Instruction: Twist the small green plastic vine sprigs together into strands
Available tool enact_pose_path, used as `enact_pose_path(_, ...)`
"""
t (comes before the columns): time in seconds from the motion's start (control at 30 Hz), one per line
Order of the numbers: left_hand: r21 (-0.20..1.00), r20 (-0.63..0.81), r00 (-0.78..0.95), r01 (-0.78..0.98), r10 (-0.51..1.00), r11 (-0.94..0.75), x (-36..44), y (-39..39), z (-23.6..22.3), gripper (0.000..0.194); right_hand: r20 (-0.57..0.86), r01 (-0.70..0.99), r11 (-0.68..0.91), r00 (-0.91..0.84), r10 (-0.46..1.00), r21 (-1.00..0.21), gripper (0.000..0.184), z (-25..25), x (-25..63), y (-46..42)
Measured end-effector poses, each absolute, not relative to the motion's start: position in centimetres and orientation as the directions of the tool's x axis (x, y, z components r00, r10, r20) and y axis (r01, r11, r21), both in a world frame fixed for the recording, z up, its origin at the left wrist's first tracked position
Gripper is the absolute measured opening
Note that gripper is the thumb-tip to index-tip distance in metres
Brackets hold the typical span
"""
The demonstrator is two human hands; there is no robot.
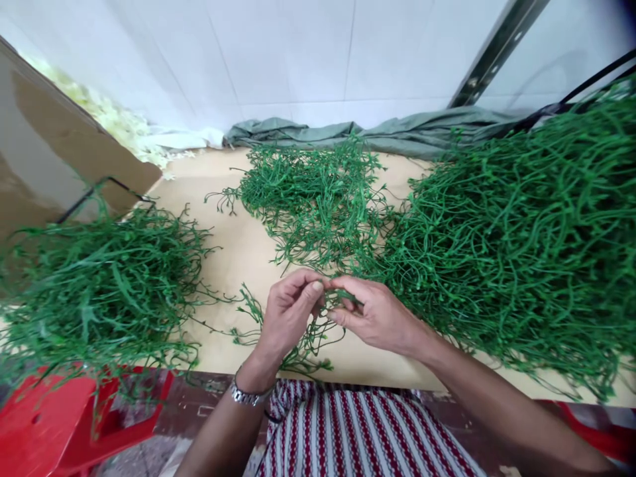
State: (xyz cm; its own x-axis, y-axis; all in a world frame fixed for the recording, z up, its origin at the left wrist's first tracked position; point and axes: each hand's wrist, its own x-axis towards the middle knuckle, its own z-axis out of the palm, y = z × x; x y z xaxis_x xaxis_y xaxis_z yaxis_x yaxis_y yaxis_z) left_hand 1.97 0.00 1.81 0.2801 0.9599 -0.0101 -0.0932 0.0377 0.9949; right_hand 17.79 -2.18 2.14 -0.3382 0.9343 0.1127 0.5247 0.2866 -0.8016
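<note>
My left hand (291,308) is closed in a pinch, thumb against curled fingers, on a thin green plastic plant stem mostly hidden by the fingertips. My right hand (375,315) meets it from the right: the index finger reaches to the left fingertips, while the thumb stays apart below. Loose green stems (305,358) with small budded tips lie on the table under and beside both hands. Just beyond the fingers spreads a flat pile of the same artificial stems (318,192).
A large heap of green stems (536,245) covers the right side. Another heap (109,285) overhangs the table's (228,252) front left edge, above a red stool (47,421). Cardboard (59,132) stands at left, pale yellow pieces (119,122) behind it. Grey-green cloth (412,136) lines the wall.
</note>
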Motion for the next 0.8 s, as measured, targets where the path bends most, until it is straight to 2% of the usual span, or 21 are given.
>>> enact_pose_path(0.13,0.994,0.020,0.313,-0.108,0.949,0.014,1.7,-0.4,1.7,0.016,0.069,0.444,0.215,-0.320,0.945,-0.870,0.034,1.8,17.7,-2.4)
enact_pose_path(0.2,0.993,0.041,0.325,-0.122,0.945,-0.001,1.6,-0.7,1.6,0.014,0.111,0.440,0.259,-0.335,0.936,-0.860,0.040,1.8,17.7,-2.4)
enact_pose_path(0.33,0.994,0.090,0.316,-0.083,0.944,-0.067,1.3,-1.2,1.8,0.016,0.276,0.482,0.456,-0.398,0.875,-0.748,0.035,1.3,17.8,-2.5)
enact_pose_path(0.47,0.992,0.082,0.307,0.066,0.948,-0.107,1.2,-1.5,2.0,0.009,0.348,0.587,0.520,-0.388,0.853,-0.621,0.052,0.8,17.9,-2.6)
enact_pose_path(0.57,0.970,0.128,0.309,0.159,0.942,-0.184,1.3,-1.4,1.8,0.010,0.353,0.616,0.567,-0.445,0.823,-0.547,0.040,0.6,18.0,-2.6)
enact_pose_path(0.73,0.967,0.160,0.326,0.137,0.932,-0.214,1.4,-1.6,1.7,0.008,0.326,0.519,0.544,-0.454,0.829,-0.659,0.014,0.5,18.3,-2.4)
enact_pose_path(0.8,0.972,0.165,0.337,0.103,0.927,-0.210,1.5,-1.7,1.8,0.008,0.320,0.517,0.531,-0.445,0.837,-0.671,0.012,0.4,18.4,-2.3)
